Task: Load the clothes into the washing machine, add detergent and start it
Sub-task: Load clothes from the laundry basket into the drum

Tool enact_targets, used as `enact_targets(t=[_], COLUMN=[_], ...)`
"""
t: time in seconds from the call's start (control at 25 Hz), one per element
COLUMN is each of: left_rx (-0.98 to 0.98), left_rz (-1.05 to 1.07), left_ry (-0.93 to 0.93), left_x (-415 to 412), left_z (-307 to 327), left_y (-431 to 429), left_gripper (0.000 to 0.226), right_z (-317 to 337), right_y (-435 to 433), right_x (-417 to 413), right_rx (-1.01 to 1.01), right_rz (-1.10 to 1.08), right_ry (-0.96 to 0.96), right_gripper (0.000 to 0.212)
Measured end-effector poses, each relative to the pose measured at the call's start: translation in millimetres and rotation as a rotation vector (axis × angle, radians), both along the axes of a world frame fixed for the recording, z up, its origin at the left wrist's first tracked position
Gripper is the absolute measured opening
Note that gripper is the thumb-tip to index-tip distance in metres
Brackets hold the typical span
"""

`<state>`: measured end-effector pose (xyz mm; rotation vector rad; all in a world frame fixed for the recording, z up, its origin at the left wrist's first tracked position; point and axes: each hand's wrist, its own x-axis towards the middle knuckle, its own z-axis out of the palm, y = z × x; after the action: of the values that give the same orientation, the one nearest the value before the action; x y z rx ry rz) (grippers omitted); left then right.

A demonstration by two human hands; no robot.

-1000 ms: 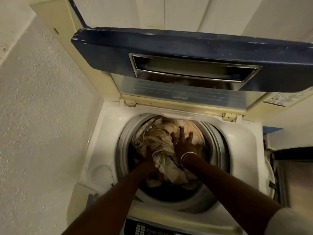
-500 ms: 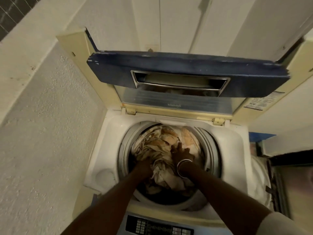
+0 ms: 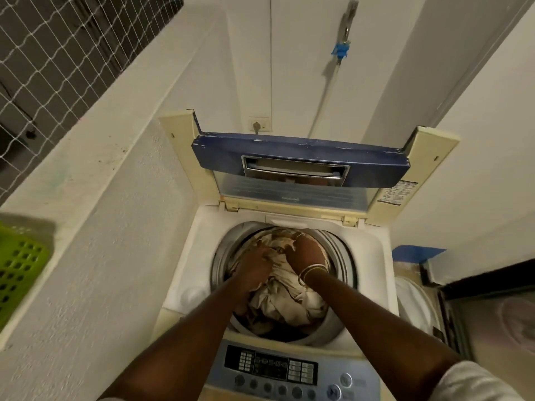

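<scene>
The top-loading washing machine (image 3: pixel 199 256) stands with its blue lid (image 3: pixel 301 151) raised upright at the back. Its drum holds a heap of beige and brown patterned clothes (image 3: pixel 280 302). Both my hands are down in the drum on top of the heap. My left hand (image 3: pixel 254 264) presses on the cloth at the left side, fingers spread. My right hand (image 3: pixel 304 253), with thin bangles at the wrist, has its fingers curled into the fabric near the back. The control panel (image 3: pixel 272 366) with buttons lies at the front edge. No detergent is in view.
A rough white wall runs along the left, and a green perforated basket (image 3: pixel 17 264) sits on its ledge. A tap with a blue fitting (image 3: pixel 341 50) and a hose hang on the wall behind the lid. A dark appliance (image 3: pixel 492 314) stands close on the right.
The view has pulled back and up, so the panel and the wall now show. My right hand went from flat with spread fingers to curled in the cloth. My left hand rose onto the heap.
</scene>
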<state>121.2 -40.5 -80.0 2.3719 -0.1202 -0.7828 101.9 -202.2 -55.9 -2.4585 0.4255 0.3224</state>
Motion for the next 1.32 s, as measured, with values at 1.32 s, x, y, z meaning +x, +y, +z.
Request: enact_targets(t=[1.32], left_rx=[0.169], left_rz=[-0.569], left_ry=[-0.729], left_x=[-201], left_z=[85], left_y=[-119], left_gripper=[0.056], right_z=[41], right_y=[-116], right_x=[-242], right_rx=[-0.245], right_rz=[-0.072], right_ry=[-0.284], right_gripper=[0.057])
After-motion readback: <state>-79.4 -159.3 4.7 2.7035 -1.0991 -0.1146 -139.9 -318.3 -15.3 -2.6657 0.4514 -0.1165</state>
